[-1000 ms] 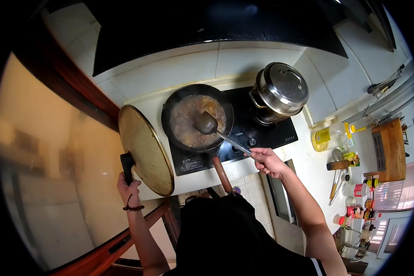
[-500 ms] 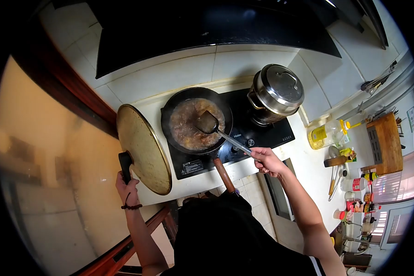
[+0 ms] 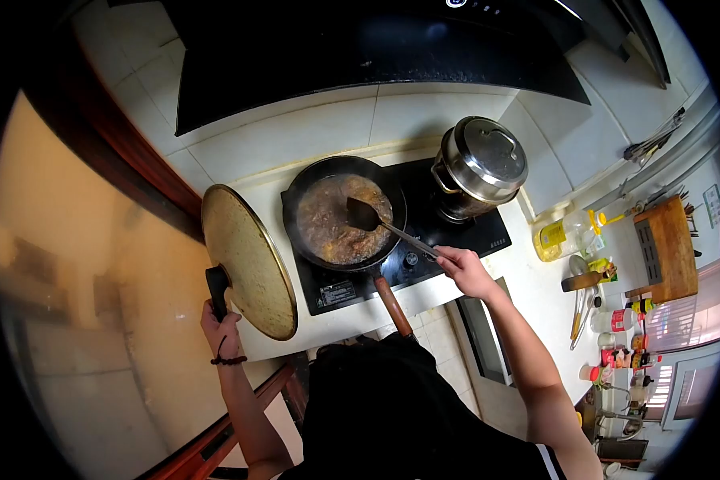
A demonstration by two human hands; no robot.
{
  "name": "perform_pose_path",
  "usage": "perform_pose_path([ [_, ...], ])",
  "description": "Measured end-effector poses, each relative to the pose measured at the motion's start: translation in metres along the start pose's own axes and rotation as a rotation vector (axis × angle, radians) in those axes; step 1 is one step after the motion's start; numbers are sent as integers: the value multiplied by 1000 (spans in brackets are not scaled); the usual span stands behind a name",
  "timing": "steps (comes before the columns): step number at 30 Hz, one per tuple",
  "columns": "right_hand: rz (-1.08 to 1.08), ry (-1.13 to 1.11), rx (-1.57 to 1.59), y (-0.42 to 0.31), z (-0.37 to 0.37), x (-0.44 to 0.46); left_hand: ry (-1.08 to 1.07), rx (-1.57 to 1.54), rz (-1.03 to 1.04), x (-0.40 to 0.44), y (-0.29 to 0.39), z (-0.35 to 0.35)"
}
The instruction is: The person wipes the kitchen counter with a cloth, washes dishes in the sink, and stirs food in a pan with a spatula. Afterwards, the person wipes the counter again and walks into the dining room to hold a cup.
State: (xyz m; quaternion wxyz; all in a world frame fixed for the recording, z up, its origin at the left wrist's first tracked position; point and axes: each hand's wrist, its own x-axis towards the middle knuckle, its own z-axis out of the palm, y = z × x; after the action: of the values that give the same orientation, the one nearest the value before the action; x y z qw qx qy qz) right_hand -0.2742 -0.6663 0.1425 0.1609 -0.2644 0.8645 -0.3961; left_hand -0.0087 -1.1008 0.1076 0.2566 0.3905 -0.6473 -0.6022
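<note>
My left hand is closed round the black knob of a large round lid, which stands tilted on its edge at the left of the counter. My right hand grips the handle end of a metal spatula. The spatula's dark blade is over the brown, bubbling food in a black wok; whether it touches the food is hard to tell. The wok sits on the left of a black cooktop, its wooden handle pointing towards my body.
A lidded steel pot stands on the cooktop's right side. Further right are an oil bottle, a wooden board, utensils and several jars. A black range hood hangs above; a wooden frame with a glass pane is at the left.
The spatula's blade has turned and now shows darker and more edge-on. My right hand has shifted slightly and turned with it. My left hand still holds the lid in nearly the same place.
</note>
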Motion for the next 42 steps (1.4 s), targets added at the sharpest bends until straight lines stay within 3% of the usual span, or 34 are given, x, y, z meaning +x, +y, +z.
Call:
perform_pose_path([
  [3, -76, 137, -235, -27, -4, 6, -3, -12, -4, 2, -6, -2],
  [13, -32, 150, -703, -41, 22, 110, -25, -19, 18, -4, 0, 3],
  [22, -226, -148, -843, -54, 72, 133, -19, -63, 24, -10, -6, -3],
  [26, -284, -255, -906, -60, 50, 107, 12, -8, -20, -14, -5, -4],
  [31, -311, -201, -926, -64, -3, 66, -8, -75, 128, 0, -43, -14],
  [35, -244, -203, -1032, -81, -50, 45, -6, -82, 86, -3, -37, -13],
  [37, -309, -171, -1014, -69, -67, 40, 14, -57, -42, -11, -15, -9],
  [42, -248, -308, -1143, -80, -71, 29, 21, -52, -5, -9, -21, -8],
])
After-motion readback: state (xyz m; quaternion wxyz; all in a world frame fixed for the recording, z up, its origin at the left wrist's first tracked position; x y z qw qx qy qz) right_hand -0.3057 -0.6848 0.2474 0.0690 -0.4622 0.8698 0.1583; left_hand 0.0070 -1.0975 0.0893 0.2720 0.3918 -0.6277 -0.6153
